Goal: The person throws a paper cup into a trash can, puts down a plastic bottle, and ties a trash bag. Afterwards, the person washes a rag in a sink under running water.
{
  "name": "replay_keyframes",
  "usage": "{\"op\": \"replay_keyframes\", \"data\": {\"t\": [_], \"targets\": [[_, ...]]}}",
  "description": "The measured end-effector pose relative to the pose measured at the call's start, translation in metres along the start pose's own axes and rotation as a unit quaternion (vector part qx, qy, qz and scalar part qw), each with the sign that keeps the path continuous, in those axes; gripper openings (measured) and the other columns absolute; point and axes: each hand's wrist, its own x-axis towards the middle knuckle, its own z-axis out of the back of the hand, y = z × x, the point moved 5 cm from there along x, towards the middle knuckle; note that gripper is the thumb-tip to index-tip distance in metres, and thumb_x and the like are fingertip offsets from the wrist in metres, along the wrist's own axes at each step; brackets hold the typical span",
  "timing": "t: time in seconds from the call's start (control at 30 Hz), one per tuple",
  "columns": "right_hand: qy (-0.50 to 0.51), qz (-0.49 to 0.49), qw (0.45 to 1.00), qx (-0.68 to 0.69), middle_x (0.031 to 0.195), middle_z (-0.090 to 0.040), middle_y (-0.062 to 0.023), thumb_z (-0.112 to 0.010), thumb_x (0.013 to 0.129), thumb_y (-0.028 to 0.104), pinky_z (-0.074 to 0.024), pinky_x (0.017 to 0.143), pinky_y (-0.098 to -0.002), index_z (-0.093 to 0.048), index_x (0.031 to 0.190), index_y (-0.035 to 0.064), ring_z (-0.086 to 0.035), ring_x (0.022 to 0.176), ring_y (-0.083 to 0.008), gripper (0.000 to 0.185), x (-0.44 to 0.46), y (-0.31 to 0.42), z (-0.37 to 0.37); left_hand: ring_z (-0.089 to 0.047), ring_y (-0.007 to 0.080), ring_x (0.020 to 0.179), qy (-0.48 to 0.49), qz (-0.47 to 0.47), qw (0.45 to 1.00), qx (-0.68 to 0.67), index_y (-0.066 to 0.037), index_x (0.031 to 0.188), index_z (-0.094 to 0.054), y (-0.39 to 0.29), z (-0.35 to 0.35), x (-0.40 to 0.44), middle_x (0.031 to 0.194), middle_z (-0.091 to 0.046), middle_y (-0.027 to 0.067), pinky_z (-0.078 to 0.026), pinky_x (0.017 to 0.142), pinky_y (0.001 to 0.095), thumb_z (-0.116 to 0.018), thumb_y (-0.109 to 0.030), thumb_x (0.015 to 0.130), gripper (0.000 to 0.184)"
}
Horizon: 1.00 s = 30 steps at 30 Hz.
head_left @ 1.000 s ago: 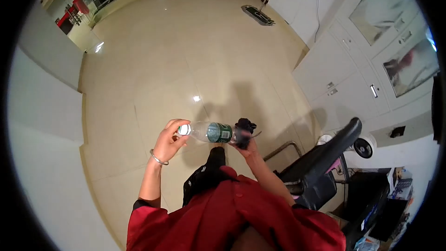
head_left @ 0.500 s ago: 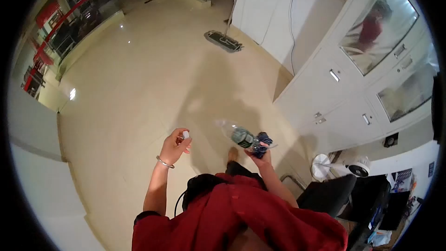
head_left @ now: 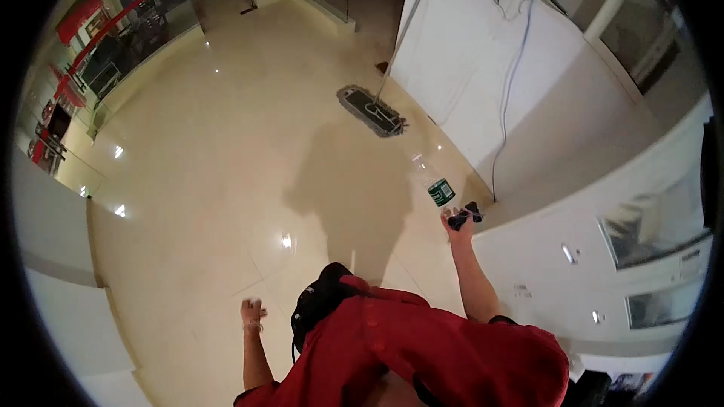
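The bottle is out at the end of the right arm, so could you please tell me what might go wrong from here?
The bottle could slip or swing, since the right hand is only near its base.
The dark item in that same hand may crowd the grip, and one of the two could drop.
The mop stands nearby with its handle up against the white wall; a bump might topple it.

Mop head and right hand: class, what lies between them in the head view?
In the head view, the green-labelled bottle lies between the right hand and mop head, with bare floor beyond its neck.
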Motion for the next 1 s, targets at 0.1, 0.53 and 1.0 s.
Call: {"op": "replay_keyframes", "data": {"t": [0.1,0.53,1.0], "targets": [[0.0,0.036,0.998,-0.056,0.074,-0.048,-0.0082,-0.047,0.078,0.022,-0.0431,0.063,-0.046,-0.042,0.076,0.0099,-0.048,0.065,-0.0271,0.013,0.086,0.005,-0.069,-0.057,0.0235,0.052,-0.079,0.117,0.99,-0.032,0.005,0.095,-0.041,0.041,-0.011,0.025,0.073,-0.051,0.0133,-0.049,0.04,0.0327,-0.053,-0.008,0.073,0.028],[-0.11,0.36,0.892,-0.249,0.081,-0.052,-0.0073,-0.06,0.066,0.009,-0.0427,0.051,-0.037,-0.044,0.101,0.0096,-0.052,0.068,-0.0207,0.039,0.351,0.016,-0.282,-0.057,0.019,0.052,-0.078,0.041,0.994,-0.063,-0.004,0.096,-0.042,-0.169,-0.142,0.176,0.076,-0.048,0.0073,-0.049,0.039,0.029,-0.054,-0.009,0.075,0.025],[-0.073,0.395,0.593,-0.698,0.085,-0.056,-0.0145,-0.066,0.056,0.018,-0.0441,0.069,-0.037,-0.047,0.1,0.0064,-0.055,0.076,-0.0289,0.05,0.544,-0.018,-0.443,-0.057,0.0211,0.056,-0.265,0.249,0.925,-0.106,-0.004,0.097,-0.042,-0.171,-0.289,0.032,0.081,-0.051,0.0103,-0.049,0.042,0.0321,-0.052,-0.009,0.073,0.027]]}}
